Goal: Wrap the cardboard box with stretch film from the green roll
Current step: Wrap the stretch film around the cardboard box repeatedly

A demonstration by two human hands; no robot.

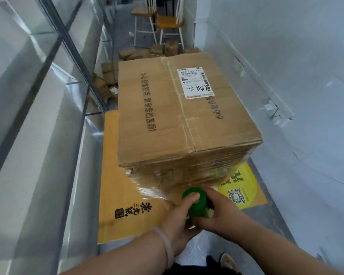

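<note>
A large brown cardboard box point(179, 116) with a white shipping label stands on a yellow flattened carton point(115, 195) on the floor. Clear stretch film point(147, 187) covers its near side and runs from the lower left corner to the green roll point(197, 203). The roll stands upright close in front of the box. My left hand point(179, 221) grips it from the left, thumb on its top. My right hand point(218, 211) grips it from the right. The roll's lower part is hidden by my hands.
A glass partition point(48, 96) lines the left side and a white wall point(296, 96) the right, leaving a narrow aisle. Several small cardboard boxes point(111, 80) lie behind the big box, with two wooden chairs point(167, 22) further back. My shoe point(228, 262) shows below.
</note>
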